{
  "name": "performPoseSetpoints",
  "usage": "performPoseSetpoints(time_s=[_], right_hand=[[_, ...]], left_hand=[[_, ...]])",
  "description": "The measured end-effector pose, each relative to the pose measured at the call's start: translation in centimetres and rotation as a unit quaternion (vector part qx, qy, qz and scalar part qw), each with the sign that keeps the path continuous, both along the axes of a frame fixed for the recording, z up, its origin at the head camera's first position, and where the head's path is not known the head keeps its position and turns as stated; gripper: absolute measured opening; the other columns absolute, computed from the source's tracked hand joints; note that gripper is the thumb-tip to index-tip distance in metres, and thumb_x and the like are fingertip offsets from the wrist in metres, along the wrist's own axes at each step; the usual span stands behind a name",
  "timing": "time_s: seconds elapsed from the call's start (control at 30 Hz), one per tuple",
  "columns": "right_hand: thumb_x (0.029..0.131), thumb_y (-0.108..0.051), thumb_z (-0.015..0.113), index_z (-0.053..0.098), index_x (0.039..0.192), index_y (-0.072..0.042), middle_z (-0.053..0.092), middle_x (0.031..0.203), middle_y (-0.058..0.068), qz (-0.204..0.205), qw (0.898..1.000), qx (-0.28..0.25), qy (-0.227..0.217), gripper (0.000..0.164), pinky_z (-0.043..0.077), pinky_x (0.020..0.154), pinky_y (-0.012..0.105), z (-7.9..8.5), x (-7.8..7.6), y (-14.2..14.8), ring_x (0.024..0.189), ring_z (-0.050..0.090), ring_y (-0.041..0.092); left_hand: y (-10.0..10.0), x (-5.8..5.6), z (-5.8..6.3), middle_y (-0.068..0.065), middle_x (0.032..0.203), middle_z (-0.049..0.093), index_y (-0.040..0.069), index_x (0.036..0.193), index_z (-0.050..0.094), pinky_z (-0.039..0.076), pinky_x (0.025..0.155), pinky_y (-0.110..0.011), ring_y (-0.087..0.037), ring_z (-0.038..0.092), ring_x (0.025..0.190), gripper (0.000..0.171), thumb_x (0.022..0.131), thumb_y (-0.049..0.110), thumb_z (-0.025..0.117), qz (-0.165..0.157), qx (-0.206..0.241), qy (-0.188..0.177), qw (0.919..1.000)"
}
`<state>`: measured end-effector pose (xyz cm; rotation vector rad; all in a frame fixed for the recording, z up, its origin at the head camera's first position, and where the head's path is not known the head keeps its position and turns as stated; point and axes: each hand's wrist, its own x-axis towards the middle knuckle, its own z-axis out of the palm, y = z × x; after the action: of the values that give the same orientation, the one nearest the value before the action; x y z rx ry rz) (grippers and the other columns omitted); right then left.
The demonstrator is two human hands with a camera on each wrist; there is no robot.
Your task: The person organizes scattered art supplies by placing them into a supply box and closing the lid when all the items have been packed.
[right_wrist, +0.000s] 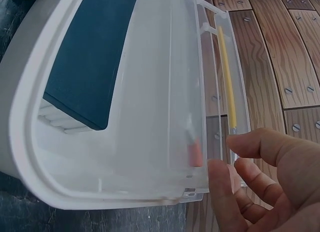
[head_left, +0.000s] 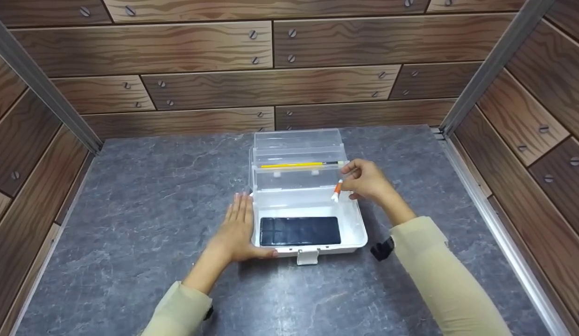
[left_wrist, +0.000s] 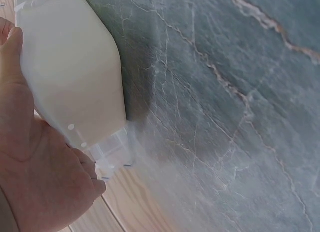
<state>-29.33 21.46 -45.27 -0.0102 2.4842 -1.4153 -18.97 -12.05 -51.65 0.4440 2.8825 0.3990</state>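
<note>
A white plastic box (head_left: 355, 224) with its clear lid (head_left: 299, 156) raised stands in front of me. My left hand (head_left: 236, 233) lies along its left side, fingers straight and the thumb on the front rim. A dark flat rectangular slab (head_left: 300, 231) lies inside, with white ridged shapes (right_wrist: 65, 119) under its end. At the back right, a small orange-and-white tube (head_left: 337, 190) is just below the fingertips of my right hand (head_left: 366, 179), whose thumb and fingers are parted. A yellow paintbrush (head_left: 292, 165) lies in the lid, its tip near that thumb.
The box rests on a grey marbled tabletop (head_left: 144, 224), its white latch (head_left: 307, 257) hanging at the front. Wood-patterned walls (head_left: 215, 46) rise behind and at both sides. A metal rail (head_left: 504, 242) runs along the right edge.
</note>
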Motion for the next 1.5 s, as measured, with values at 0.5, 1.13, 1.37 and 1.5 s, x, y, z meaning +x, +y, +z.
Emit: performPoseSetpoints(time_s=[0.5, 1.13, 1.37, 1.5], right_hand=[[0.084, -0.001, 0.067, 0.052, 0.126, 0.007, 0.057, 0.096, 0.013, -0.011, 0.999, -0.044, -0.005, 0.045, 0.063, 0.074, 0.043, 1.8, 0.9, 4.1, 0.08, 0.068, 0.018], [0.091, -0.005, 0.065, 0.047, 0.13, 0.002, 0.061, 0.099, 0.004, -0.078, 0.994, -0.066, -0.046, 0.043, 0.061, 0.084, 0.041, 0.1, 4.0, 12.9, 0.086, 0.068, 0.01], [0.091, -0.008, 0.067, 0.044, 0.135, 0.003, 0.06, 0.099, 0.003, -0.093, 0.99, -0.077, -0.075, 0.05, 0.062, 0.083, 0.037, -2.1, 5.5, 14.3, 0.087, 0.066, 0.013], [0.091, -0.006, 0.066, 0.039, 0.138, 0.006, 0.062, 0.101, 0.005, -0.102, 0.987, -0.079, -0.092, 0.056, 0.063, 0.078, 0.035, -3.2, 6.1, 14.8, 0.086, 0.067, 0.015]], left_hand=[[0.1, -0.1, -0.2, -0.028, 0.163, -0.007, -0.005, 0.157, -0.004, 0.003, 0.124, -0.046, -0.039, -0.009, 0.152, 0.154, 0.057, 0.094, 0.06, -0.005, 0.002, 0.006, 1.0], [0.0, 0.1, -0.1, -0.025, 0.162, -0.014, -0.004, 0.156, -0.007, 0.001, 0.124, -0.045, -0.038, -0.014, 0.151, 0.156, 0.056, 0.094, 0.06, -0.002, 0.01, -0.005, 0.9999], [0.0, 0.1, -0.2, -0.025, 0.162, -0.014, -0.005, 0.156, -0.007, 0.001, 0.124, -0.046, -0.037, -0.014, 0.151, 0.155, 0.057, 0.093, 0.062, -0.003, 0.023, 0.0, 0.9997], [0.0, 0.1, -0.2, -0.025, 0.162, -0.015, -0.004, 0.157, -0.006, 0.001, 0.124, -0.046, -0.037, -0.013, 0.152, 0.155, 0.057, 0.092, 0.063, -0.003, 0.025, -0.002, 0.9997]])
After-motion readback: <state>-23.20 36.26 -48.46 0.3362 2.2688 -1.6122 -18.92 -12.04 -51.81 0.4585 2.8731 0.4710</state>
